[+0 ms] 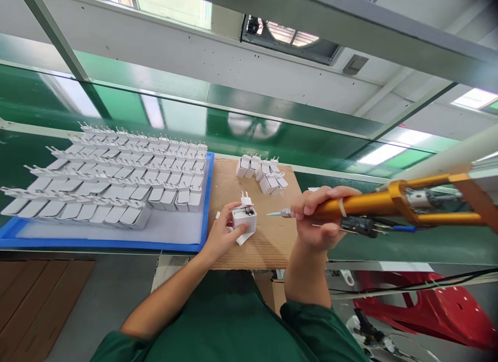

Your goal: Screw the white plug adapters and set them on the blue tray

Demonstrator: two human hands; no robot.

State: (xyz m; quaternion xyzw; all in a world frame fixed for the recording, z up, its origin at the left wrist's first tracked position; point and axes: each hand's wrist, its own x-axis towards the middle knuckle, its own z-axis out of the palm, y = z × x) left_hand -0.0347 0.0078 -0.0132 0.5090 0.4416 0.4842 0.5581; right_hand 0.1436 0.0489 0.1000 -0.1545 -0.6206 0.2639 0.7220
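Note:
My left hand (223, 231) grips a white plug adapter case (245, 221) on the cardboard. The case's top is open, showing wires and parts inside. Its pronged cover (246, 198) stands at the back of the opening. A white flap-like piece lies under the case. In my right hand (321, 217) is an orange dispensing gun (342, 205), held level, with a black switch (361, 226) on its side. The gun's pale blue tip (274, 213) points left, a little to the right of the case and apart from it.
A blue-rimmed tray (207, 201) at left holds many white adapter cases (116, 180) in rows. Several more cases (262, 170) stand at the back of the cardboard (268, 248). Green bench and metal frame lie beyond. A red plastic stool (439, 305) is below right, near black cables.

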